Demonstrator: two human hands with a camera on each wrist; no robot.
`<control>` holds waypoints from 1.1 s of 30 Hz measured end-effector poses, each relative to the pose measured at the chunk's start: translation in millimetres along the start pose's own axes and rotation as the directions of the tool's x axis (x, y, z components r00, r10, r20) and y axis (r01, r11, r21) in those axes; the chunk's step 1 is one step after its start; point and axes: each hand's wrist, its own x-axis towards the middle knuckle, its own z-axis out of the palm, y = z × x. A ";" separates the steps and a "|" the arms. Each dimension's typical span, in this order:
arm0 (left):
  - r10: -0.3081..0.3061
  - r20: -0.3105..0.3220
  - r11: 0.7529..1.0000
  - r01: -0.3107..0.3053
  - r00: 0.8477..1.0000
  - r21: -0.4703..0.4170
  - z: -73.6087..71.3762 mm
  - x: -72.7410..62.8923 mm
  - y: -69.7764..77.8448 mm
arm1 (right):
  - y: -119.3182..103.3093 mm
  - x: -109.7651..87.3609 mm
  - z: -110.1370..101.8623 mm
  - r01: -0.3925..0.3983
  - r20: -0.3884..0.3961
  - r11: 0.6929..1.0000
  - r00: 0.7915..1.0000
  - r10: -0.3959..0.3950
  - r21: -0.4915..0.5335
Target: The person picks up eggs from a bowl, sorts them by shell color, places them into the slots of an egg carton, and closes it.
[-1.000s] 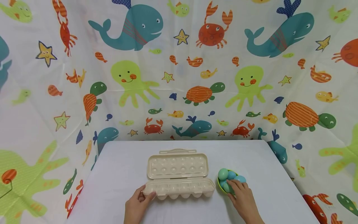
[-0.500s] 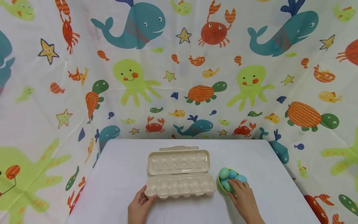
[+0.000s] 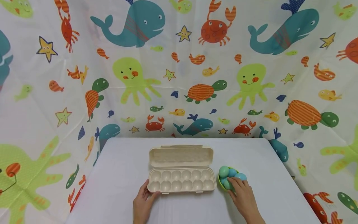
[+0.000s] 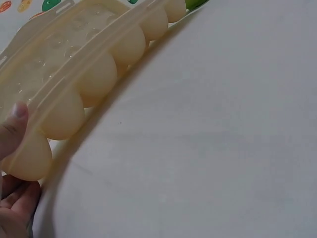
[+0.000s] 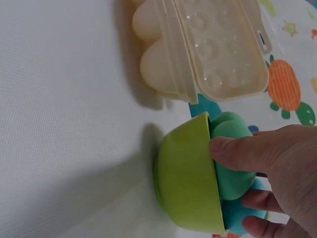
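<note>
My left hand (image 3: 143, 200) grips the left end of an open beige egg carton (image 3: 181, 180). In the left wrist view the thumb (image 4: 14, 131) lies at the rim, with fingers below the end cup (image 4: 29, 158). All the carton's cups show bare in the head view. To its right, my right hand (image 3: 244, 196) holds a green toy egg (image 5: 233, 173) between thumb and fingers, still at the mouth of a lime-green bowl (image 5: 185, 178). Another green egg (image 3: 223, 171) and several blue eggs (image 3: 232, 173) fill the bowl; the hand partly hides them.
Carton and bowl stand close together on a white-covered table (image 3: 123, 161). Behind the table and at both sides hangs a cloth (image 3: 173, 102) printed with sea animals. The carton's raised lid (image 3: 181, 157) leans back on the far side.
My left hand has tilted the carton back down, so its cups now face up and the lid stands more upright. My right hand has stayed at the bowl with the green egg.
</note>
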 end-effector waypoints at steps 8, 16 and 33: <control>0.035 -0.002 0.999 -0.035 0.999 -0.007 -1.6 -0.4 -8.5 | -4.0 2.8 -2.0 -0.019 0.046 1.000 0.999 0.019 0.010; 0.113 -0.021 0.993 -0.113 0.993 -0.016 -1.0 0.2 -9.5 | -14.0 20.4 3.1 0.033 -0.022 0.994 0.999 -0.030 0.104; 0.172 -0.043 0.983 -0.174 0.984 -0.059 0.1 1.4 -9.0 | -84.9 76.7 44.2 -0.012 0.030 0.923 1.000 0.001 0.384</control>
